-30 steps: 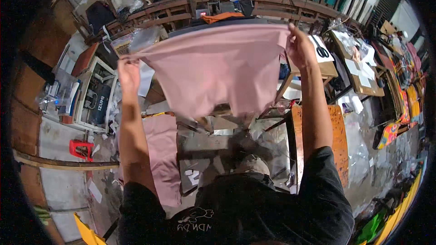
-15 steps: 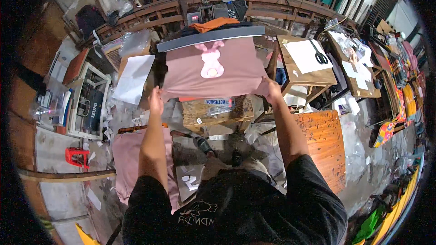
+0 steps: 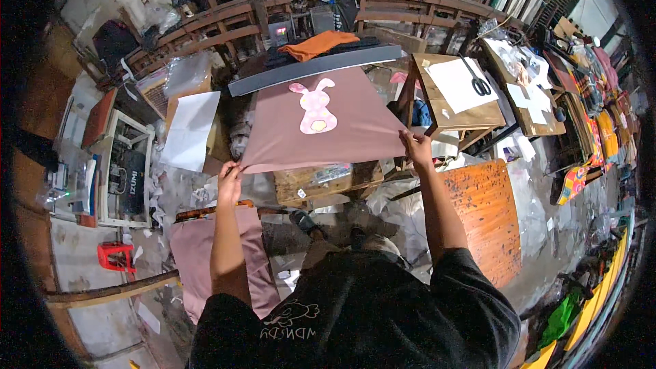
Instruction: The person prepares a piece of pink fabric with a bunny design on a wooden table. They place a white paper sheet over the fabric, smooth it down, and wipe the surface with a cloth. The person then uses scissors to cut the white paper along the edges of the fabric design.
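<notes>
A mauve fabric piece [image 3: 355,116] with a pink rabbit shape [image 3: 316,115] on it is stretched out ahead of me. Its far edge lies under or against a long grey bar [image 3: 314,68]. My left hand [image 3: 230,178] pinches the near left corner, and my right hand [image 3: 417,145] grips the near right corner. The near edge is pulled taut between them, over a low wooden table [image 3: 294,188]. Folded orange cloth [image 3: 316,44] rests on dark material behind the bar.
More mauve fabric [image 3: 212,253] lies at my lower left. Paper [image 3: 191,130] is on a left stand; scissors [image 3: 477,85] lie on paper on a right wooden table [image 3: 465,113]. An orange tabletop [image 3: 485,219] is at my right, a red stool [image 3: 116,254] far left.
My hands have come down and toward me from the raised fabric. The fabric now lies stretched out with the rabbit shape visible, and the grey bar is uncovered.
</notes>
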{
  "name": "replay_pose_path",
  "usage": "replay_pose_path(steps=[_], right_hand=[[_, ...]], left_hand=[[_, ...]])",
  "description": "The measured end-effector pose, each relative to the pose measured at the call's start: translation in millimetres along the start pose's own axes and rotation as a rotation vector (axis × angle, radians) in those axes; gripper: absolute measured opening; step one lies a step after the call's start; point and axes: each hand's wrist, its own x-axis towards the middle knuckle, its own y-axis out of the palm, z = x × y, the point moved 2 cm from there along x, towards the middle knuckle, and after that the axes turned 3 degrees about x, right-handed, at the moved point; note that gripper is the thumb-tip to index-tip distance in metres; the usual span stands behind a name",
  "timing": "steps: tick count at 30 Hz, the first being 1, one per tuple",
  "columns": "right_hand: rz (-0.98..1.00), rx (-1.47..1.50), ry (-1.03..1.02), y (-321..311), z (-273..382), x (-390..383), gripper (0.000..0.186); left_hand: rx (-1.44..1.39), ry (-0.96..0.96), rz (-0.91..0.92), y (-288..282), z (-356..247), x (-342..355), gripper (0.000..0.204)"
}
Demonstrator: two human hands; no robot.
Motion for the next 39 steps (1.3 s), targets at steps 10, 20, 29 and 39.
replay_pose_path(steps=[10, 20, 29, 39], right_hand=[[0.057, -1.022, -0.260, 7.7, 14.7, -35.8, 0.033], [-0.575, -1.129, -0.455, -143.9, 175.0, 82.6, 0.039], [-0.669, -1.463, -0.290, -203.4, 124.0, 174.3, 0.027], [-0.754, -1.299, -0.416, -196.4, 137.5, 146.6, 0.049]], left_hand=[[0.734, -0.310, -0.104, -48.8, 31.6, -21.6, 0.019], [0.999, -0.439, 0.296, -40.8, 205.1, -190.6, 0.023], [1.248, -0.663, 0.483, -29.0, 224.4, -271.2, 0.021], [1.165, 0.123, 0.658, 320.7, 97.5, -171.7, 0.021]])
